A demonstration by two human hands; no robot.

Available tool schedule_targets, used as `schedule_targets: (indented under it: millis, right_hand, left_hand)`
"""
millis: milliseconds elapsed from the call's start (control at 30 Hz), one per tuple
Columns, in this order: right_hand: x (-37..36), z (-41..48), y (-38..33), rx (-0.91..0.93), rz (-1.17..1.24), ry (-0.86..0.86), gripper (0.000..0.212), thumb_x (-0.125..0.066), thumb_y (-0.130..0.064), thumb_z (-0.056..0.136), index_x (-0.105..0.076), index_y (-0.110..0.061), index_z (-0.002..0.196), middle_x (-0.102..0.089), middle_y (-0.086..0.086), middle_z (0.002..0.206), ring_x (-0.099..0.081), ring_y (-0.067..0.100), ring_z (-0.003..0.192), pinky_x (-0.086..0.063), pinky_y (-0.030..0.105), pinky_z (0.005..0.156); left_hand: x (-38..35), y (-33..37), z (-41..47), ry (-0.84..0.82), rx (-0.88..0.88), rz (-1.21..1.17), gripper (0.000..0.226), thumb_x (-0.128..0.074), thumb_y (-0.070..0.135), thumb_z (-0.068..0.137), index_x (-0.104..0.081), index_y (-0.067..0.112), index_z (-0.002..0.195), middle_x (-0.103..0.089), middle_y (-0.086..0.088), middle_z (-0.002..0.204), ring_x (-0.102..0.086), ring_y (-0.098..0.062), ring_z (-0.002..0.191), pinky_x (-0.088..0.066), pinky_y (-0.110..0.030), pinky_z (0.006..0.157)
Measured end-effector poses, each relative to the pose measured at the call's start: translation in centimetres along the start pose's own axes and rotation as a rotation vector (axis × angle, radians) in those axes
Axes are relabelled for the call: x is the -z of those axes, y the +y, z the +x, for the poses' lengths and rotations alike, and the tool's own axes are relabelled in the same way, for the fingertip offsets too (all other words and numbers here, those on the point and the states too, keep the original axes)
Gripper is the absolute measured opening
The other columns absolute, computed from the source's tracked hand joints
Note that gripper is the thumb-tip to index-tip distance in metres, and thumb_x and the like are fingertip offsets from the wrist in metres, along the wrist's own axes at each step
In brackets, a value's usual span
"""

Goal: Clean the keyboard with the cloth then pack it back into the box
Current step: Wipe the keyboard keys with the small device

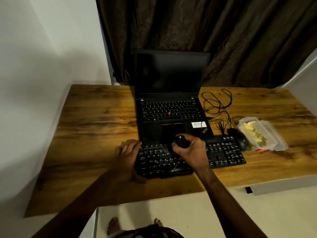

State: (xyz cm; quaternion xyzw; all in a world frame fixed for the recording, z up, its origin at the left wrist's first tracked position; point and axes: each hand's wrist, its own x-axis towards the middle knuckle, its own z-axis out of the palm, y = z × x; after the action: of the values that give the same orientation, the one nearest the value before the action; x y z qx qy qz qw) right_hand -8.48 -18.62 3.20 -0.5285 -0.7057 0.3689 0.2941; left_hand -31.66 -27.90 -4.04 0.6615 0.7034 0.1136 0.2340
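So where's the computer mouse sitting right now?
In the head view the mouse lies on the right side of the desk, just beyond the right end of the keyboard, with the clear plastic container on its other side.

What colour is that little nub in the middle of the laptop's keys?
Red; the nub shows clearly in the head view.

Black kit on an amber table (96, 117) streaked with dark grain.
My keyboard (223, 152) was black with white legends. The laptop (171, 74) was black too, with 1 red dot among its keys and 1 white sticker (198, 124). The mouse (238, 138) and the dark object (180, 142) in my right hand (190, 148) were black. The brown curtain (223, 31) bore a faint leafy pattern, the wall (42, 48) was white, and the clear tub (274, 133) showed pale yellow.
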Motion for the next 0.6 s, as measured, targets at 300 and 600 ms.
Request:
schedule_targets:
  millis: [300, 600]
  right_hand:
    - [-3.3, -0.4, -1.1, 0.103, -0.039, -0.078, 0.009, -0.076, -0.024, 0.077, -0.068, -0.020, 0.081, -0.064, 0.000, 0.067, -0.056, 0.007, 0.058, -0.050, 0.025, 0.054]
    - [-1.3, 0.5, -0.8, 0.026, -0.031, -0.031, 0.011, -0.079, -0.017, 0.078, -0.072, -0.022, 0.083, -0.072, -0.001, 0.077, -0.069, 0.013, 0.071, -0.060, 0.029, 0.066]
  left_hand:
    - [-0.1, 0.1, 0.2, -0.032, 0.030, 0.047, 0.154, -0.080, 0.080, 0.038, -0.003, 0.021, 0.157, -0.012, 0.003, 0.160, -0.013, -0.020, 0.144, -0.009, -0.043, 0.119]
    - [-0.3, -0.5, 0.2, -0.018, 0.003, 0.009, 0.156, -0.076, 0.084, 0.033, -0.005, 0.022, 0.157, -0.014, 0.003, 0.160, -0.014, -0.018, 0.144, -0.010, -0.044, 0.120]
